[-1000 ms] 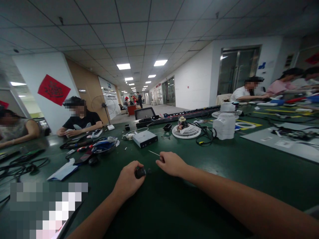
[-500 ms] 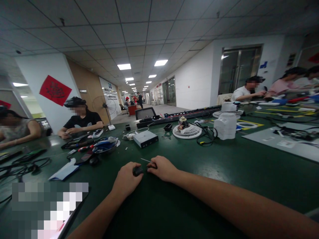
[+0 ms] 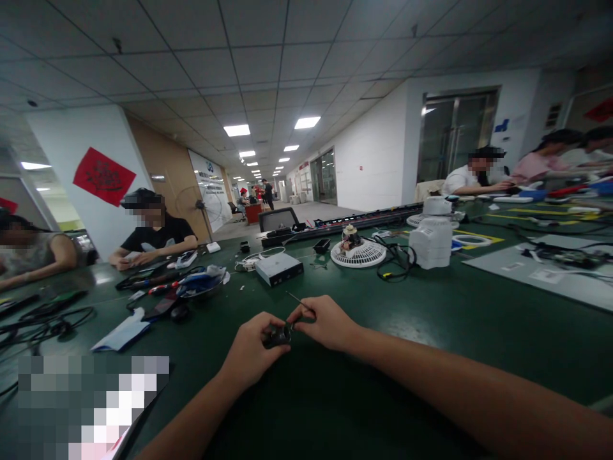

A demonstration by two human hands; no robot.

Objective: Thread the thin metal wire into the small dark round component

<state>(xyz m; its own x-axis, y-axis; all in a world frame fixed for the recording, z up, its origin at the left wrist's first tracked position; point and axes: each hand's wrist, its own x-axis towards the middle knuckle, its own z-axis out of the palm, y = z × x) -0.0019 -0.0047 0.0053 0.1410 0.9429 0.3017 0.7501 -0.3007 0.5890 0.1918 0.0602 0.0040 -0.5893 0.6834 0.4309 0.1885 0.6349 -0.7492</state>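
Between the thumb and fingers of my left hand [image 3: 246, 351] is a small dark hollow cylinder [image 3: 276, 337], its open end facing right. My right hand [image 3: 328, 322] is closed around a thin screwdriver-like tool [image 3: 297, 299]; its slim shaft points up and to the left, and the handle is mostly hidden by the palm. The right thumb and fingertip come right up to the cylinder's open end; whether they pinch a tiny part there, I cannot tell. Both hands are just above the dark green table [image 3: 383, 396].
Beyond my hands sits a silver disc drive [image 3: 279, 267]. A white fan part with motor [image 3: 358, 252], black cables [image 3: 400, 259] and a white housing [image 3: 431, 243] stand to its right. Left are a blue cloth [image 3: 122, 330] and a clutter of tools. People work at the far sides.
My left hand has moved slightly right and tilted the cylinder so its open end shows. My right hand's fingers have come to that end, and the tool's shaft has swung more upright.
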